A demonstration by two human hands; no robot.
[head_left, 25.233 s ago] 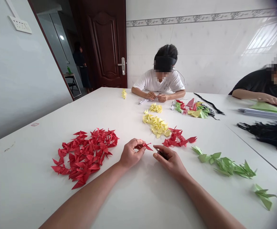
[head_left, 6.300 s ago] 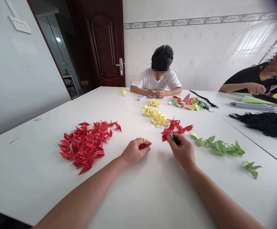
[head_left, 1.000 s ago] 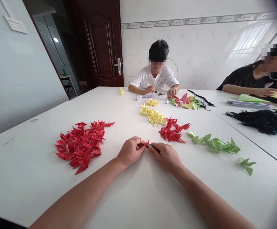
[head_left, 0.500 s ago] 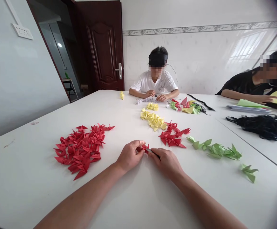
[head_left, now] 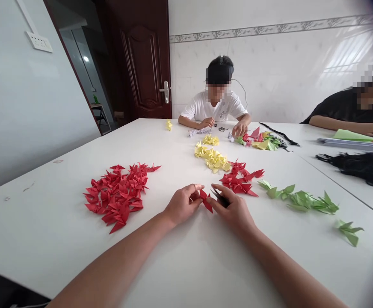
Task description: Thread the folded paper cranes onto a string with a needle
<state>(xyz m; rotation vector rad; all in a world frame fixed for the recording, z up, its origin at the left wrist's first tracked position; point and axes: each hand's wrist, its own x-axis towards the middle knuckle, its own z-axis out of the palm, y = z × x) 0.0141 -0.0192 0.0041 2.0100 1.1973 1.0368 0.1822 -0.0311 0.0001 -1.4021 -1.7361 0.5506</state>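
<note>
Between my two hands is a small folded red paper piece (head_left: 207, 201), pointed at its lower end. My left hand (head_left: 184, 202) pinches its left side. My right hand (head_left: 233, 208) has a dark pointed metal tool (head_left: 220, 198) tucked in its fingers, tip toward the upper left, while thumb and index finger are at the red paper. A large pile of folded red paper cranes (head_left: 119, 194) lies left of my hands. Just beyond my right hand sits a smaller red group (head_left: 241, 179), with yellow cranes (head_left: 212, 157) behind it and light green ones (head_left: 305, 201) to the right.
Across the white table (head_left: 61, 205), a person in white (head_left: 217, 105) handles small items beside mixed coloured cranes (head_left: 263, 141). Another person in black (head_left: 337, 107) leans at the right, near stacked paper (head_left: 350, 143) and a heap of black cords (head_left: 359, 169).
The dark tool has come away from the red paper and now sits back in my right hand. More of the paper shows. The person opposite has reached toward the mixed cranes. The view has shifted slightly.
</note>
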